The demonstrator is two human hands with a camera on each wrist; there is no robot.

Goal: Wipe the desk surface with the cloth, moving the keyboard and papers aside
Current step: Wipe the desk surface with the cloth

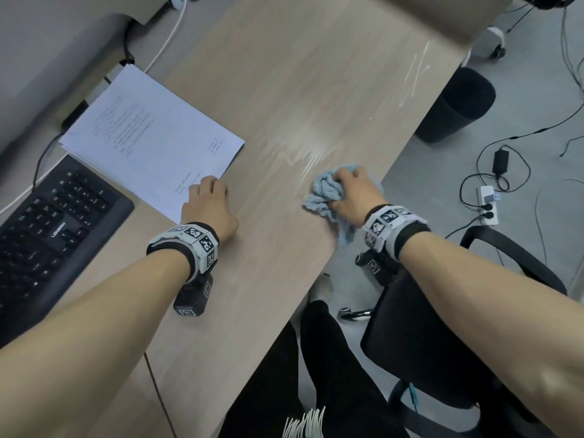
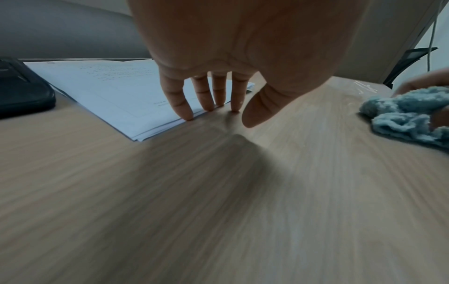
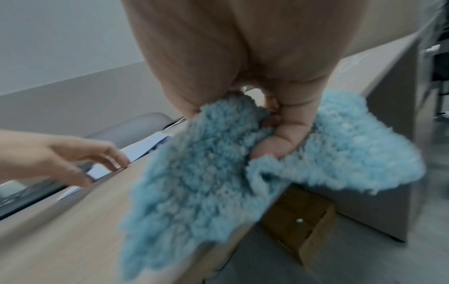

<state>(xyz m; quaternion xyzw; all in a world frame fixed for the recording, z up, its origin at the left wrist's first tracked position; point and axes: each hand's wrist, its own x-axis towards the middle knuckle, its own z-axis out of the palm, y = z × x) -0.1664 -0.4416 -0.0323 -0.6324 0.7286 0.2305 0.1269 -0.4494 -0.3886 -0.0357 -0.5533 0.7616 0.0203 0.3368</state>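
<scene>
Fingers [image 3: 289, 134] of the right hand [image 1: 354, 197] grip the cloth [image 1: 325, 191] at the desk's [image 1: 284, 90] near edge. Left hand [image 1: 208, 207] fingers, straight, press the papers' [image 1: 151, 137] corner; bare desk lies between.

A grey floor [image 1: 521, 90] strewn with cables [image 1: 518, 134] holds a black bin [image 1: 455, 105], a power strip [image 1: 488, 205] and a black chair [image 1: 442, 327] beside grey partitions [image 1: 47, 42].

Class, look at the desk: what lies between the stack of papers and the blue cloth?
Only bare desk, streaked with wet wipe marks, separates the papers from the cloth; the head view shows it.
</scene>
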